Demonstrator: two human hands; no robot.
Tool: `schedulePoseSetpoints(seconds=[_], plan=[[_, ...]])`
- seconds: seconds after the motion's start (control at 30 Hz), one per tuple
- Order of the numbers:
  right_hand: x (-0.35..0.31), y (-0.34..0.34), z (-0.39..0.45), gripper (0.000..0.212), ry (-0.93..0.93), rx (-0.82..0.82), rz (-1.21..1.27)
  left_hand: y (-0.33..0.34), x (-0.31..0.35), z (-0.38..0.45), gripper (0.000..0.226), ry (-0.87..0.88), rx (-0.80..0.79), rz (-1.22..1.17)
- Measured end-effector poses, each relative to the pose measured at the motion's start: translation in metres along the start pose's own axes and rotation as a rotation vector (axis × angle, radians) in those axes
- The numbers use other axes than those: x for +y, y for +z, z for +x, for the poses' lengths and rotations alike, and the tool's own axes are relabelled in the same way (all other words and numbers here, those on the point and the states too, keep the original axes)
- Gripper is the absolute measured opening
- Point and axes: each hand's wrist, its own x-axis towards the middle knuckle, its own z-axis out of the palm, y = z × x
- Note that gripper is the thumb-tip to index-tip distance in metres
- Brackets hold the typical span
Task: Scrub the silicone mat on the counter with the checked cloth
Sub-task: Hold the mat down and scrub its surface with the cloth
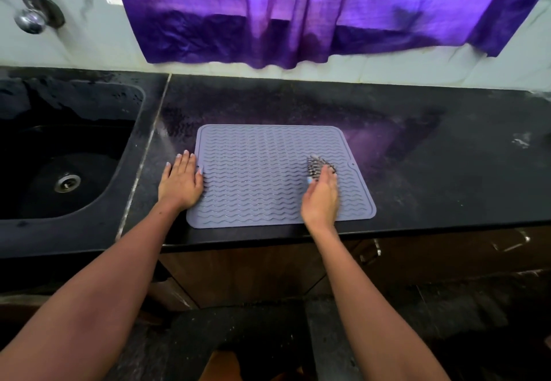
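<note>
I scrub the silicone mat: right hand grips the checked cloth, left hand presses flat on the mat's edge; next I should cover the left part.

A home kitchen. A black stone counter runs along a pale marble-look wall, with a black sink sunk into it at the left and a chrome tap above. A purple curtain hangs over a window, and wooden cabinets sit below.
</note>
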Motion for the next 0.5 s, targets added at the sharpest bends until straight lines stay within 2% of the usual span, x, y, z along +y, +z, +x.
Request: schedulePoseSetpoints(seconds=[0.1, 0.2, 0.33, 0.5], plan=[[-0.013, 0.025, -0.022, 0.063, -0.183, -0.209, -0.224, -0.001, 0.001, 0.0, 0.054, -0.003, 0.0, -0.009], [-0.012, 0.041, -0.028, 0.068, -0.188, -0.337, -0.354, -0.001, 0.002, -0.001, 0.054, 0.0, 0.005, -0.005], [-0.01, 0.042, -0.022, 0.069, -0.187, -0.397, -0.379, 0.0, 0.003, -0.001, 0.054, -0.009, -0.003, 0.012], [-0.011, 0.044, -0.02, 0.067, -0.216, -0.365, -0.391, -0.001, 0.004, -0.002, 0.054, -0.011, -0.001, 0.027]])
